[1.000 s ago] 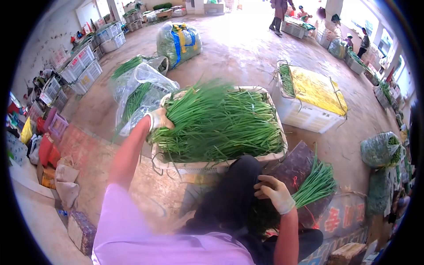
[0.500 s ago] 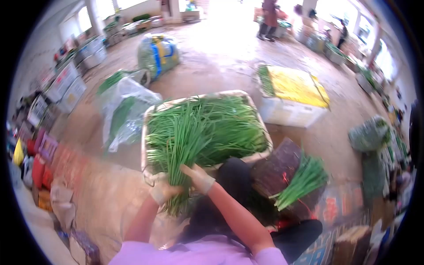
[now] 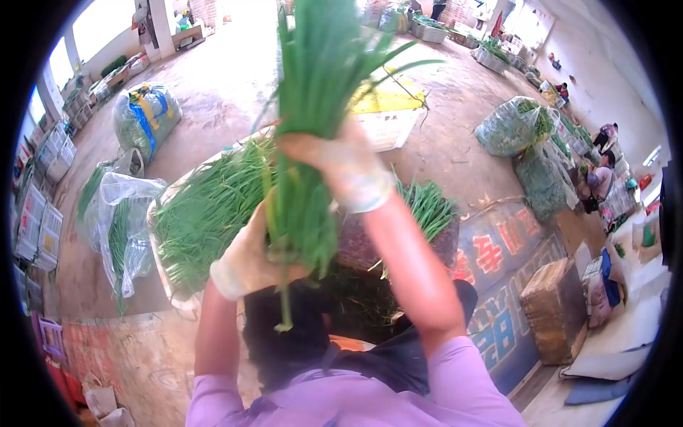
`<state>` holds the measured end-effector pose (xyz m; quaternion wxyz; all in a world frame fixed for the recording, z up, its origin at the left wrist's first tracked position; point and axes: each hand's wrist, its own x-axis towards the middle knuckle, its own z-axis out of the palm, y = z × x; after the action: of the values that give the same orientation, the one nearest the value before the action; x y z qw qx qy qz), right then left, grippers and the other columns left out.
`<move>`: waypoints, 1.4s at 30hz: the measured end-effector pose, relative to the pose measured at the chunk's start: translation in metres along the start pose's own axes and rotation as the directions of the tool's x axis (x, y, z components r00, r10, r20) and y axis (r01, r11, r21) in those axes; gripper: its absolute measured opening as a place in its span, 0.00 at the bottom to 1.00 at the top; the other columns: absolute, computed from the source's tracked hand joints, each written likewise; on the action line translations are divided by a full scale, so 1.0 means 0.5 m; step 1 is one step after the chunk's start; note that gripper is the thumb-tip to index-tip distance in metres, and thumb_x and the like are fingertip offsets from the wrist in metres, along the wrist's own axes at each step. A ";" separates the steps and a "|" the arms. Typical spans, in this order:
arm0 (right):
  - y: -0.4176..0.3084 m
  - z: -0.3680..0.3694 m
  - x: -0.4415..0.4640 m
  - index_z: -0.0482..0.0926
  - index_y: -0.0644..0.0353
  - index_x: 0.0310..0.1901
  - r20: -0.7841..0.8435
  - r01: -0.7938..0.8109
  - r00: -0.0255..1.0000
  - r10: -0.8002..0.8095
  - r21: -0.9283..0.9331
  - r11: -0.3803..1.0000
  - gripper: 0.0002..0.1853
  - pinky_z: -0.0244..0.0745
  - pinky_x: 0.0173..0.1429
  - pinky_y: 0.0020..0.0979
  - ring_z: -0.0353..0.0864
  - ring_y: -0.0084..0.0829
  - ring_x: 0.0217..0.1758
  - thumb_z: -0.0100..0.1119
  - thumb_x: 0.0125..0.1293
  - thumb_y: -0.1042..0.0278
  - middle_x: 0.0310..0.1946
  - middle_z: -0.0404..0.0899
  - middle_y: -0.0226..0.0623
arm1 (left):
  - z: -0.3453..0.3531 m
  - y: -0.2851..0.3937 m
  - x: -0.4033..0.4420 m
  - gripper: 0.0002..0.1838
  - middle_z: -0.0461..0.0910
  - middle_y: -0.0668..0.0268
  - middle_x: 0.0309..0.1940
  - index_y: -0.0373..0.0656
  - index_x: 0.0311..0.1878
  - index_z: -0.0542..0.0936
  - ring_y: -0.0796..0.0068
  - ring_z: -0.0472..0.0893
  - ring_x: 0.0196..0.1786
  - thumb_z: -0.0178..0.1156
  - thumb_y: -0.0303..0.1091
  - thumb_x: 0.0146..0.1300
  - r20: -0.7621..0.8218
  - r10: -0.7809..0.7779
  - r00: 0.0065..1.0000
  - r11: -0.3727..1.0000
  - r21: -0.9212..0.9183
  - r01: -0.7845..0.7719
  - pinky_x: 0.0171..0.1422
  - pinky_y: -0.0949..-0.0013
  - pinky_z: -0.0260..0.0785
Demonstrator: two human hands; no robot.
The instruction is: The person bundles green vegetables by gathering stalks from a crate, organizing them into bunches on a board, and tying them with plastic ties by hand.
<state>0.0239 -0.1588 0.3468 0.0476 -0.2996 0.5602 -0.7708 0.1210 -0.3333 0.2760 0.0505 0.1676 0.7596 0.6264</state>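
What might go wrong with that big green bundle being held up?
The bundle of green stalks could shed pieces: one stalk already dangles well below the rest, beneath the left hand. The long tops fan out loosely above the right hand, so some might bend or catch if the bundle swings. The right forearm passes close to the smaller bunch on the dark board and might knock it.

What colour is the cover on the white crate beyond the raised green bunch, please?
The cover is yellow, seen in the head view.
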 end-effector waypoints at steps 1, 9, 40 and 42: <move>-0.020 -0.043 -0.005 0.82 0.64 0.42 0.029 0.010 1.000 -0.006 -0.126 0.992 0.11 0.76 0.40 0.29 0.80 0.23 0.35 0.66 0.58 0.75 0.35 0.83 0.33 | 0.010 -0.021 0.034 0.61 0.68 0.53 0.71 0.36 0.79 0.50 0.62 0.69 0.72 0.78 0.24 0.44 0.045 0.147 0.988 0.989 -0.002 -0.147 0.76 0.62 0.60; 0.312 -0.325 -0.199 0.78 0.60 0.57 -0.121 -0.080 0.992 0.026 -0.472 0.878 0.26 0.77 0.61 0.36 0.82 0.34 0.53 0.73 0.55 0.68 0.51 0.83 0.39 | 0.235 -0.289 0.239 0.62 0.73 0.55 0.61 0.37 0.78 0.52 0.62 0.73 0.61 0.81 0.38 0.42 0.045 0.015 0.999 0.983 0.183 -0.022 0.67 0.61 0.66; 0.028 -0.208 -0.201 0.79 0.64 0.32 -0.278 -0.110 0.957 0.086 -0.072 0.991 0.14 0.76 0.30 0.31 0.80 0.30 0.26 0.53 0.70 0.63 0.23 0.80 0.40 | 0.314 -0.460 0.079 0.41 0.85 0.53 0.47 0.39 0.64 0.71 0.60 0.85 0.51 0.77 0.45 0.48 -0.167 0.096 0.981 0.989 0.128 -0.075 0.57 0.62 0.76; 0.021 -0.238 -0.219 0.77 0.64 0.31 -0.302 -0.018 0.953 -0.012 -0.097 0.995 0.13 0.76 0.29 0.32 0.79 0.32 0.24 0.53 0.69 0.64 0.22 0.80 0.41 | 0.309 -0.441 0.068 0.43 0.84 0.53 0.48 0.39 0.65 0.71 0.58 0.85 0.52 0.78 0.47 0.48 -0.045 0.081 0.996 0.967 0.246 -0.068 0.58 0.63 0.75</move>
<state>0.0493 -0.0184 0.2696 -0.0521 -0.1793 0.5987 -0.7789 0.0909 -0.2133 0.0344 -0.0147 0.1837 0.8252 0.5340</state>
